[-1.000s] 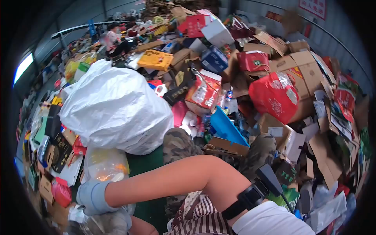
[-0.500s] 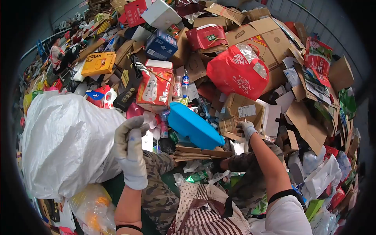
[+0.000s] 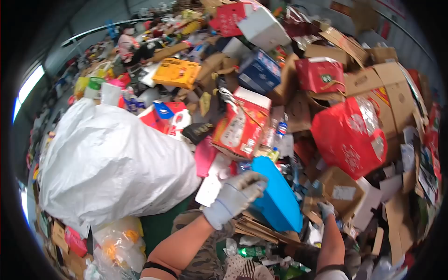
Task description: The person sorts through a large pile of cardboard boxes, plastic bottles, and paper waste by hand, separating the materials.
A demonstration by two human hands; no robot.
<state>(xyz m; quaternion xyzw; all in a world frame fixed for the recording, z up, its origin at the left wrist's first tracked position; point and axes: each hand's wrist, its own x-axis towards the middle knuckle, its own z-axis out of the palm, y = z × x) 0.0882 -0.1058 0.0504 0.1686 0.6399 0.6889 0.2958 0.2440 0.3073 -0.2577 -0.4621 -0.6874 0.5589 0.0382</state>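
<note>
My left hand [image 3: 238,195], in a pale work glove, hangs with loosely bent fingers over the near left edge of a bright blue plastic container [image 3: 277,196]. Nothing shows in its grasp. The blue container lies tilted among the waste, above some flattened cardboard [image 3: 261,229]. To the right, my gloved right hand [image 3: 326,210] has its fingers closed at the near edge of an open brown cardboard box [image 3: 344,186] with a white label. Beyond the blue container sits a red and white carton [image 3: 245,123].
A large white sack [image 3: 112,163] bulges on the left. A red bag [image 3: 347,135] rests on cardboard at the right. Farther back are a yellow carton [image 3: 177,72] and a dark blue box [image 3: 260,71]. Another person [image 3: 128,45] sits far left within the heap.
The view has swung left, shifting the heap rightward in the frame. My left hand has moved from beside the white sack to over the blue container. My right hand stays at the cardboard box.
</note>
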